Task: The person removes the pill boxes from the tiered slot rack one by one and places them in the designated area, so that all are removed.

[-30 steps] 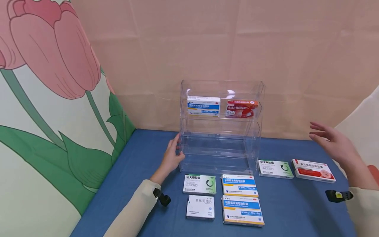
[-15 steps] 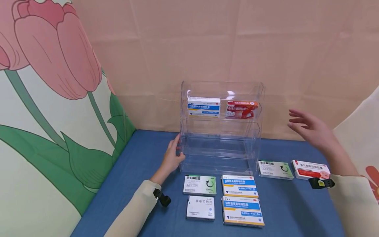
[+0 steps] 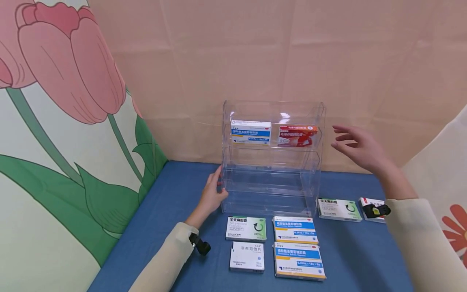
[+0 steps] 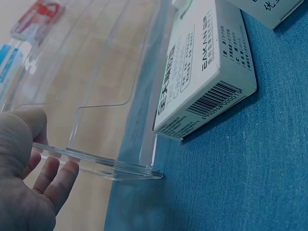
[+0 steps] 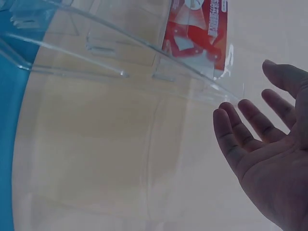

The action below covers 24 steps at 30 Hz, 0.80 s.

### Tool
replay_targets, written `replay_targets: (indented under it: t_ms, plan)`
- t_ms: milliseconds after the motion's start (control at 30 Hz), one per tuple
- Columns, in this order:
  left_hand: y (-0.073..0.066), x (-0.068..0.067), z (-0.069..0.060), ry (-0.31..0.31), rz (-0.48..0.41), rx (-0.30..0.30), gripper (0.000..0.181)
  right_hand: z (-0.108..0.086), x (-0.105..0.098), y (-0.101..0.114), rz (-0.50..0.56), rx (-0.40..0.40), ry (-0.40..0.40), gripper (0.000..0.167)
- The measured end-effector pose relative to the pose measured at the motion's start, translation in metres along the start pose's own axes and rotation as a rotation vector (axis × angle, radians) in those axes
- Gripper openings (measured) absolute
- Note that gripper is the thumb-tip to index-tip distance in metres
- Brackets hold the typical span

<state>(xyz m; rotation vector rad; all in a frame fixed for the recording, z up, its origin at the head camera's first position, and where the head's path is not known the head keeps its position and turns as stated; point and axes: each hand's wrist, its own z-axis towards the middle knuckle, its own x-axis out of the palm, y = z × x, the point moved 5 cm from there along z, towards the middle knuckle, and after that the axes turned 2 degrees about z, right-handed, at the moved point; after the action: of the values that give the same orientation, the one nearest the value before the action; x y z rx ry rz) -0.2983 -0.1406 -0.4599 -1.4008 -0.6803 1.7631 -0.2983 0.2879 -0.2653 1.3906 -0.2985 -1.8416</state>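
The left hand [image 3: 210,195] pinches the side of the rack [image 3: 271,159], which stands on the blue worktop [image 3: 175,182], while the right hand [image 3: 361,149], fingers loosely spread, hovers just beside the rack's other side

A clear tiered rack [image 3: 271,158] stands upright on blue cloth [image 3: 171,194].

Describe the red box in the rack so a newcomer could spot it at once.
On the blue table stands a clear rack. High in it, on the right in the head view, sits the red box. Its red front sets it apart from the white box on its left, which has a blue band.
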Motion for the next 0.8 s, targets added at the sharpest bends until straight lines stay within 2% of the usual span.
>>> replay_targets:
  t_ms: [333,800]
  plan:
    - [0.002,0.001,0.002,-0.004,0.003,0.003,0.093,0.021,0.010,0.010,-0.015,0.068,0.047,0.061]
    - [0.001,0.001,0.000,-0.003,0.010,0.007,0.092,0.045,0.020,0.027,-0.078,0.084,0.112,0.058]
